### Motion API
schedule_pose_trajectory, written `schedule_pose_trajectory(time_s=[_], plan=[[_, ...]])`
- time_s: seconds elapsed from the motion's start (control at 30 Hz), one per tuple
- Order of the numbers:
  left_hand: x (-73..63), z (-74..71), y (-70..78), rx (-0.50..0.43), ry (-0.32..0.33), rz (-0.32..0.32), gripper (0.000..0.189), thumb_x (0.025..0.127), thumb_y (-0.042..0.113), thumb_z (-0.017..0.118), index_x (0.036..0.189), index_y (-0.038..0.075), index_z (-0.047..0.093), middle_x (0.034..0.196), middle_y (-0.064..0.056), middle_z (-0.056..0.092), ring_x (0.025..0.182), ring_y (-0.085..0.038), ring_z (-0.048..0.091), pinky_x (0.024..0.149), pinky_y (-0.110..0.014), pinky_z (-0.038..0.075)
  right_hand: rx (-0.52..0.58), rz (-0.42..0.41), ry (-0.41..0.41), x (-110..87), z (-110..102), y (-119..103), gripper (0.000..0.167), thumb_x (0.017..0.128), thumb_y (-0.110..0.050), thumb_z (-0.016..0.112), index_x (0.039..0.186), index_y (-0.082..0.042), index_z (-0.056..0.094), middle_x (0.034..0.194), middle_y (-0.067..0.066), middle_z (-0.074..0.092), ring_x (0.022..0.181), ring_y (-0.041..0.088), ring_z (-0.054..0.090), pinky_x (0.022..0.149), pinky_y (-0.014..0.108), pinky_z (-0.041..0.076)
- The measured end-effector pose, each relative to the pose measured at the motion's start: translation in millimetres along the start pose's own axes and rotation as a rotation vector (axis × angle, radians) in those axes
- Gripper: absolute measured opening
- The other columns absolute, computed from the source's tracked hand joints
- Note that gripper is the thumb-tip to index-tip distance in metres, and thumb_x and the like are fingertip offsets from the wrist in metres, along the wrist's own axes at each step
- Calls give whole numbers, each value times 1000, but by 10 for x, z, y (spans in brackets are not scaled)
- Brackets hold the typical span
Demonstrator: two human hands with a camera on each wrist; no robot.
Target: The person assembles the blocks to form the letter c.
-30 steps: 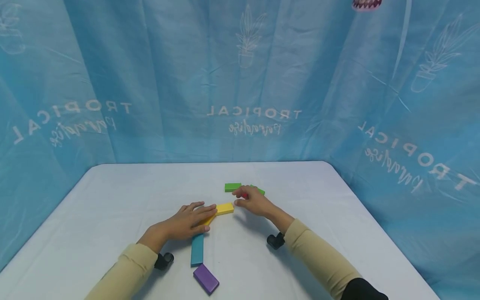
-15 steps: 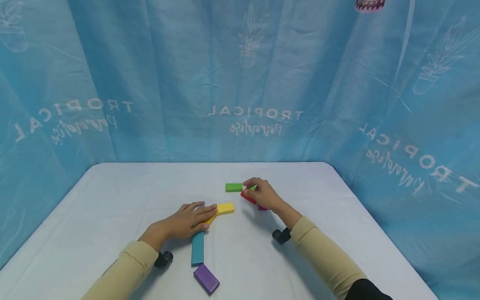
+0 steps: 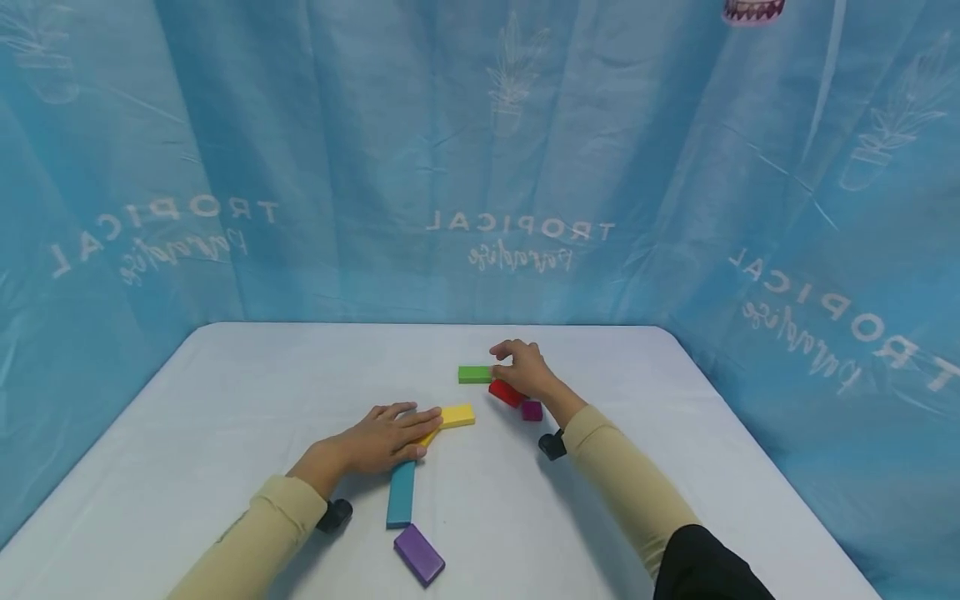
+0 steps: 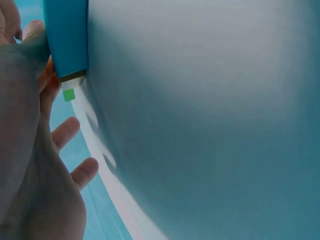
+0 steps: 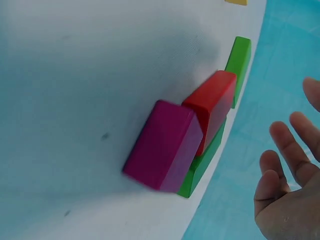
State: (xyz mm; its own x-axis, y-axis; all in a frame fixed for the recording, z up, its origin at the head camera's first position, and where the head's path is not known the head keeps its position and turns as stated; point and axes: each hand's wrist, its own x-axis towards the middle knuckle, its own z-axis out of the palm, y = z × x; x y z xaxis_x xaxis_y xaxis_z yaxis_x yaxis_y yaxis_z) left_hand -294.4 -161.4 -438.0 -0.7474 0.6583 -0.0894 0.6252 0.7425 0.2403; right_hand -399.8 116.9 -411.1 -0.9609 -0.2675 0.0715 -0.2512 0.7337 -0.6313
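Observation:
My left hand (image 3: 382, 440) lies over an orange-yellow block (image 3: 430, 438), fingers extended, their tips at a yellow block (image 3: 457, 416). Beneath its thumb side a teal block (image 3: 401, 496) runs toward me; the left wrist view shows that teal block (image 4: 67, 37) close up. My right hand (image 3: 522, 367) hovers by a red block (image 3: 507, 393), its fingers spread and holding nothing. In the right wrist view the red block (image 5: 212, 102) leans over a green block (image 5: 202, 167), mostly hidden, with a magenta block (image 5: 160, 145) beside it. Another green block (image 3: 474, 375) lies left of the hand.
A purple block (image 3: 419, 555) lies at an angle near the teal block's close end. The white-covered table (image 3: 247, 400) is bordered by blue printed curtains (image 3: 360, 167) at the back and sides.
My right hand has let go of the red block and lifted slightly away, uncovering the red and magenta blocks. My left hand has stayed on the yellow blocks.

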Motion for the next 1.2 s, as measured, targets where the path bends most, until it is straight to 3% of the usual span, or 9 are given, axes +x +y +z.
schedule_pose_trajectory(time_s=[0.37, 0.57, 0.9, 1.2], plan=[[14, 21, 7, 11, -10, -10, 57, 102, 46, 38, 154, 24, 26, 158, 6, 21, 142, -31, 19, 109, -55, 16, -215, 78, -78, 202, 180, -41, 42, 87, -27, 69, 128, -18, 64, 126, 2, 58, 115, 29, 39, 94, 48, 35], [5, 24, 11, 23, -11, -18, 56, 102, 46, 37, 153, 25, 26, 158, 8, 21, 142, -30, 20, 110, -54, 16, -241, 118, -109, 237, 237, -49, 42, 85, -30, 72, 126, -22, 66, 125, 2, 59, 116, 31, 38, 93, 49, 35], [-10, 49, -19, 73, -2, 22, 57, 103, 47, 35, 154, 23, 25, 159, 6, 19, 142, -30, 20, 109, -53, 19, -279, 124, -96, 235, 273, -58, 37, 85, -22, 73, 122, -21, 68, 121, 1, 61, 113, 30, 40, 95, 49, 33], [-26, 18, 10, 53, -1, 16, 57, 103, 45, 36, 154, 21, 26, 158, 5, 21, 141, -32, 21, 109, -54, 19, -298, 117, -87, 267, 317, -12, 37, 85, -21, 72, 121, -22, 69, 120, 1, 62, 112, 30, 40, 96, 48, 32]])
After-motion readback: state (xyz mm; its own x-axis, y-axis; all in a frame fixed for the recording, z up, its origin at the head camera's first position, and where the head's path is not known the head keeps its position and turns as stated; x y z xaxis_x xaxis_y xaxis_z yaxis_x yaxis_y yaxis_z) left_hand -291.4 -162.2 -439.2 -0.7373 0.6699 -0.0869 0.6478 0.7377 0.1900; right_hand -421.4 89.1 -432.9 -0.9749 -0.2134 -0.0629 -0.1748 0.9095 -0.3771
